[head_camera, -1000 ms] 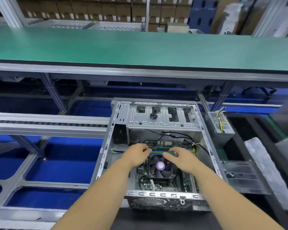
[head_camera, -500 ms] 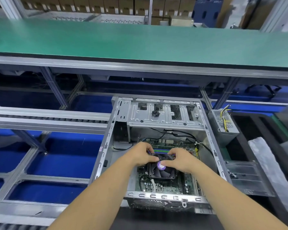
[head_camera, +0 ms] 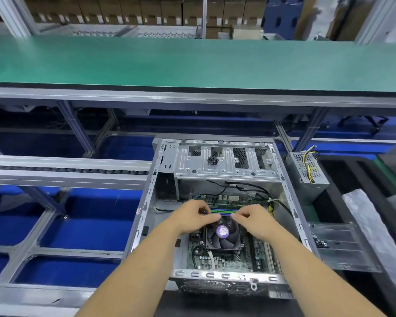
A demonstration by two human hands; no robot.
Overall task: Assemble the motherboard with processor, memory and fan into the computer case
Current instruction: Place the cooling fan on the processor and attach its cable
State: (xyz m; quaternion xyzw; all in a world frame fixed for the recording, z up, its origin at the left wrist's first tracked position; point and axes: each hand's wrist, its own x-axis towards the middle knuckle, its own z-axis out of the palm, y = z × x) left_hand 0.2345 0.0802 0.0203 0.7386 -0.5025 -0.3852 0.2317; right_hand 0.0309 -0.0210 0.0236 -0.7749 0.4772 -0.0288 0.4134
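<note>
The open grey computer case [head_camera: 146, 202] lies in front of me. Inside it is the green motherboard [head_camera: 229, 259], which carries a black fan [head_camera: 224, 239] with a purple label. Blue and green memory slots [head_camera: 224, 211] run just beyond the fan. My left hand [head_camera: 193, 217] and my right hand [head_camera: 253, 219] hover over the fan's far edge with curled fingers. Each pinches one end of a thin memory stick [head_camera: 225, 215] lying along the slots. Their thumbs point at each other. The slot ends are hidden under my fingers.
A metal drive cage [head_camera: 226, 165] with a small black clump on it spans the case's far end. A power supply [head_camera: 306, 172] with yellow wires stands to the right, with a clear plastic tray [head_camera: 338, 245] nearer. A green conveyor belt [head_camera: 192, 62] runs behind, and roller rails [head_camera: 66, 167] to the left.
Both hands went from the memory slots toward me onto the fan's far edge, then back a little toward the slots. The view has shifted slightly.
</note>
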